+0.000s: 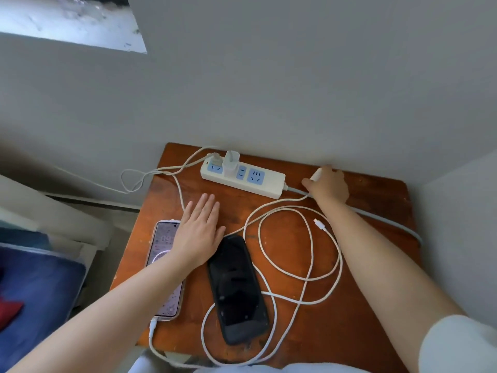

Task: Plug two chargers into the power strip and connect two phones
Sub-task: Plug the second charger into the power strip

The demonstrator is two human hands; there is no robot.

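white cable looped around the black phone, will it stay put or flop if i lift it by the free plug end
Likely floppy: the white cable lies in loose, overlapping loops. It may drag the black phone, since one loop passes under it. Its other end is in the right hand, so it should come up easily.

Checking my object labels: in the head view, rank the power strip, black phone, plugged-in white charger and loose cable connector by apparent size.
1. Black phone, though it lies nearer the camera than the power strip, so this order is unsure.
2. Power strip.
3. White charger.
4. Loose cable connector, clearly smallest.
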